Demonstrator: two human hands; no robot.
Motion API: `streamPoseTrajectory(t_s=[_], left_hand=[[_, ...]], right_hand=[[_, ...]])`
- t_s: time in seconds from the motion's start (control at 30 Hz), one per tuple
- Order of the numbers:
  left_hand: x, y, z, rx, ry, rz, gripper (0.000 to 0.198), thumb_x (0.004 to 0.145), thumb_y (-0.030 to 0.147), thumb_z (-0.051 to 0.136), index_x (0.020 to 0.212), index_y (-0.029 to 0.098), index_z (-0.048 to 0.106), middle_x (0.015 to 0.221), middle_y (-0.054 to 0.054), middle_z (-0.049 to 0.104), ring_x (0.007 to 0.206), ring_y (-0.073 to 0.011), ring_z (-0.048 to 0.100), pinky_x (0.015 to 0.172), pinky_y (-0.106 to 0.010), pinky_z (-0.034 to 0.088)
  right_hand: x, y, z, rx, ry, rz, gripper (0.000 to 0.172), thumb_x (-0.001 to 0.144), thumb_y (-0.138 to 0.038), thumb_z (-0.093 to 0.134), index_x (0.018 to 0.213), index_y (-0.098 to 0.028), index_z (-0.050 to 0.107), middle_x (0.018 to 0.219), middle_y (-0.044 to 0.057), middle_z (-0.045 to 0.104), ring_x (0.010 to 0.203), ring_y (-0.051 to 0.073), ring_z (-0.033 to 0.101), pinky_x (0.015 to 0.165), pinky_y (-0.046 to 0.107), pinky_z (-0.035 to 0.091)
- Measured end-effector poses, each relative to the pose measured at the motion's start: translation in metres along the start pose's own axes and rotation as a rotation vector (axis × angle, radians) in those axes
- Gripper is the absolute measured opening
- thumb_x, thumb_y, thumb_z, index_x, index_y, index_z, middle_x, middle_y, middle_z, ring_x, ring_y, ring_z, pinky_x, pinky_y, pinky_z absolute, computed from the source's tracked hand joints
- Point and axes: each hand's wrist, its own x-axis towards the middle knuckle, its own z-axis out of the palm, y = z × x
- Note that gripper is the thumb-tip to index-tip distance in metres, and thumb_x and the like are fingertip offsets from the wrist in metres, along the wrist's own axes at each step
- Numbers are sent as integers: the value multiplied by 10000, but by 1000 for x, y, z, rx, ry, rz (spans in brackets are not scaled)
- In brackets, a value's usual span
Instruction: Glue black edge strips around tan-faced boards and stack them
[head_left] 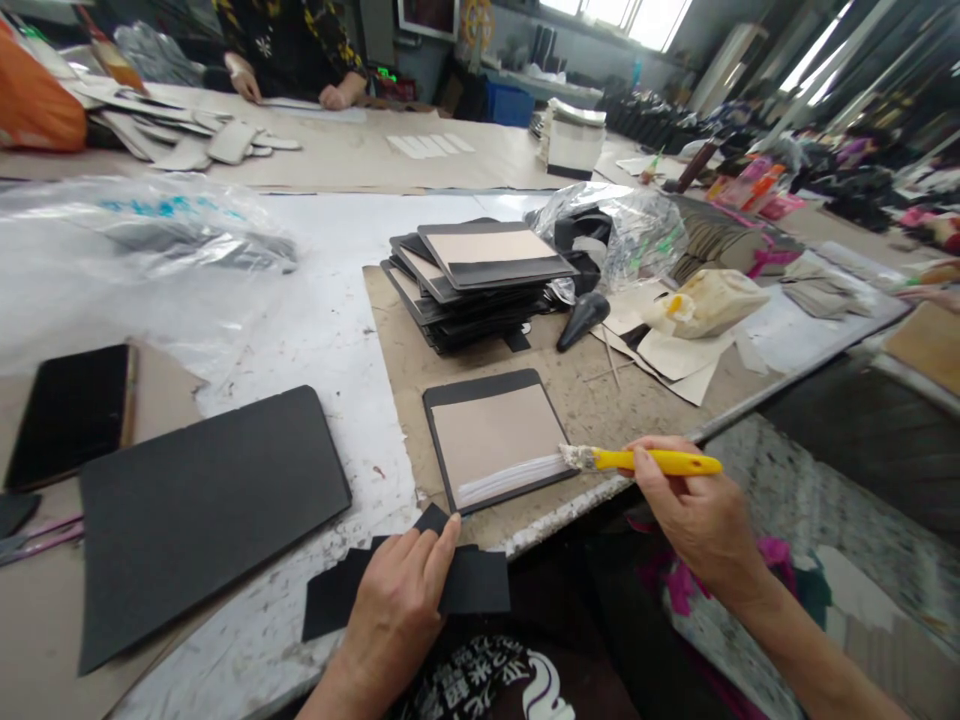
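My right hand point(701, 515) is closed round the yellow handle of a paintbrush point(660, 461). Its whitish bristles touch the right edge of a small black panel with a beige face point(499, 430). A streaky white wet band runs along the panel's near side, up to the bristles. My left hand point(405, 590) has its index fingertip at the panel's near left corner. Its other fingers curl over several black strips point(476, 582), which stick out on both sides past the table's edge. The palm side is hidden.
Behind the panel rises a stack of similar panels point(487, 265). A large black sheet point(217, 510) and a phone point(71, 415) lie left. To the right are a dark cone-shaped piece point(583, 320) and a stained plastic container point(709, 300). Across the table, another person's hands point(341, 92) show.
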Motion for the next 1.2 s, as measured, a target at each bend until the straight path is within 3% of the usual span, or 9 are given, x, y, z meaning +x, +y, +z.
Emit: streamPoseTrajectory(t_s=[0.3,0.43,0.5,0.67,0.8,0.97,1.2], left_hand=[[1,1,0,-1,-7,-9,547,638,-60,370,1170,23,462,709,-68,568,621,-198,508,551,-331,450],[3,1,-1,6,-4,-16,469,693,-35,369,1145,27,474,685,-56,556,591,-190,493,525,-320,429],[4,1,-2,11,-10,-22,425,725,-18,373,1133,32,480,684,-55,557,585,-185,493,522,-316,426],[5,2,-3,18,-3,-27,398,749,-26,346,1117,28,485,681,-57,560,582,-180,501,516,-307,427],[5,1,-4,7,19,-25,426,724,-40,343,1122,25,479,680,-60,563,585,-186,507,511,-310,437],[5,1,-3,14,32,-26,451,705,-38,349,1130,47,475,663,-49,553,574,-175,502,514,-299,437],[2,0,-1,21,24,-9,475,694,-37,370,1151,46,469,667,-45,551,588,-180,511,541,-309,448]], right_hand=[[-2,-10,2,-80,8,-130,153,847,-316,476,832,-208,584,811,48,635,758,194,616,760,313,485],[-12,-30,14,19,-48,-161,119,837,-280,487,824,-213,585,789,50,631,759,193,614,762,312,494],[-17,-44,23,115,-78,-90,125,834,-291,500,824,-212,596,784,45,635,738,189,624,735,301,508],[-19,-66,49,537,-152,279,232,830,-413,517,828,-190,581,806,54,638,616,175,646,589,277,557],[-15,-55,54,601,-144,373,284,789,-454,568,826,-173,584,821,63,643,604,183,653,607,299,570],[-10,-25,31,409,-9,356,282,780,-461,574,789,-180,591,782,55,640,604,187,653,623,301,570],[-7,12,6,230,62,352,273,793,-469,548,832,-202,594,806,43,652,608,189,654,642,306,557]])
